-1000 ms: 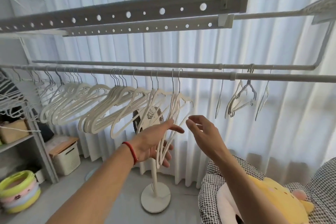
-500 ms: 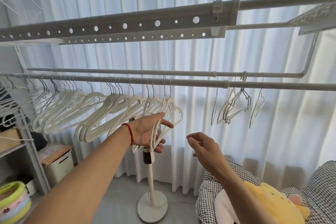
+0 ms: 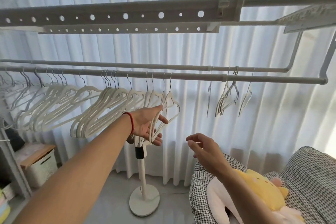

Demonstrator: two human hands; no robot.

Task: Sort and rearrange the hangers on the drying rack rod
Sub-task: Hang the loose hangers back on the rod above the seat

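A long grey rod point(image 3: 190, 76) runs across the view with many white hangers point(image 3: 94, 107) bunched along its left half. A few more hangers point(image 3: 227, 100) hang apart on the right part. My left hand point(image 3: 145, 123), with a red cord at the wrist, is spread flat against the two rightmost hangers of the left bunch point(image 3: 163, 114); their lower ends lie across my fingers. My right hand point(image 3: 203, 148) hovers lower and to the right, fingers loosely curled, holding nothing.
A perforated bar point(image 3: 112, 16) of the rack hangs overhead. A standing fan's pole and base point(image 3: 143, 202) are below the hangers. A checked seat with a yellow plush point(image 3: 258, 189) is at the lower right; a shelf and a white bin point(image 3: 41, 167) at the left.
My left hand has pushed the rightmost hangers leftward along the rod. My right hand has dropped down and away from them. The camera has tilted up slightly.
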